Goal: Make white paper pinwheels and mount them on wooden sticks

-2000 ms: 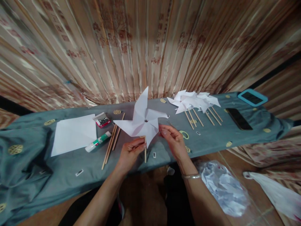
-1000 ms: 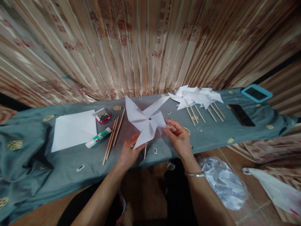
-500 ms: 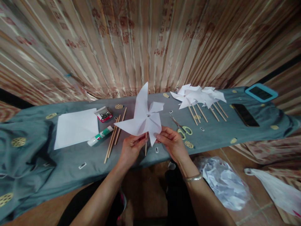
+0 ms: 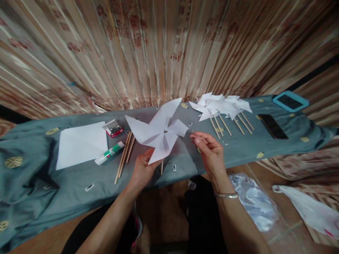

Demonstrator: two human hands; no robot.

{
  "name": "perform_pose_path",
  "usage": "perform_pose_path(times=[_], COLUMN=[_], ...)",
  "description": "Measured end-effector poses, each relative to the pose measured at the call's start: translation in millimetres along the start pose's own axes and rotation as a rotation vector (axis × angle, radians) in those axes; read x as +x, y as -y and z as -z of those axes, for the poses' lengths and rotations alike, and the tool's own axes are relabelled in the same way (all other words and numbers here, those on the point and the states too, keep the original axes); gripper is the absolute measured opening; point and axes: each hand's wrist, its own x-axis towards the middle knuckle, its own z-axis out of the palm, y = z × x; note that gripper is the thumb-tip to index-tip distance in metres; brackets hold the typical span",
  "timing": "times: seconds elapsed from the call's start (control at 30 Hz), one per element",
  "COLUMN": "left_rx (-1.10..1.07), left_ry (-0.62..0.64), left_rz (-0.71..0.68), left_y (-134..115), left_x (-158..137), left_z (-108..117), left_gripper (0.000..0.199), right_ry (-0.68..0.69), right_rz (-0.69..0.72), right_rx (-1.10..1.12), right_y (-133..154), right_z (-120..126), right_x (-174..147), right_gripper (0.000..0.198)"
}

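Observation:
A white paper pinwheel [image 4: 161, 135] on a thin wooden stick [image 4: 162, 168] is held up in front of me, a small dark pin at its centre. Behind the lowest blade, my left hand [image 4: 144, 169] is closed round the stick, its fingertips partly hidden by the paper. My right hand [image 4: 209, 150] is closed, thumb against forefinger, just beyond the tip of the right blade. Whether anything is between those fingers I cannot make out. It covers most of the scissors lying on the table.
On the grey-green cloth [image 4: 76, 201] lie white paper sheets [image 4: 82, 143], a red box of pins [image 4: 114, 129], a glue stick [image 4: 109, 153] and loose sticks [image 4: 123, 155]. Finished pinwheels [image 4: 219, 105], a phone [image 4: 272, 127] and a blue-framed device [image 4: 290, 101] lie rightward. A bag of paper [image 4: 254, 201] is on the floor.
The pinwheel's blades have turned clockwise. My right hand has left the lower blade and moved right and up, closing its fingers. My left hand still holds the stick.

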Motion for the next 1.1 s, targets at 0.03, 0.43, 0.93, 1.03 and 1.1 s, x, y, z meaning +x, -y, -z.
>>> perform_pose_path(times=[0.03, 0.43, 0.93, 1.03, 1.1], left_rx=[-0.001, 0.018, -0.048, 0.006, 0.025], left_ry=[-0.001, 0.008, -0.031, -0.034, -0.037], left_rz=[0.005, 0.017, -0.043, -0.072, -0.078], left_y=[-1.4, -9.7, -14.3, -18.1, -20.6], left_x=[-0.3, -2.3, 1.1, 1.0, 0.6], left_z=[-0.4, -4.7, -4.3, -1.6, -0.7], left_gripper=[0.023, 0.020, 0.019, 0.018, 0.016], right_ry=[-0.029, 0.002, 0.190, 0.269, 0.394], right_rz=[0.050, 0.084, -0.328, -0.427, -0.493], right_rx=[-0.024, -0.206, 0.102, 0.156, 0.189], right_y=[-1.3, -6.2, -1.7, -3.9, -3.7], right_z=[1.9, -1.2, -31.9, -41.9, -46.9], right_x=[2.9, 11.6, -18.8, -30.9, -39.1], right_gripper=[0.031, 0.049, 0.032, 0.031, 0.032])
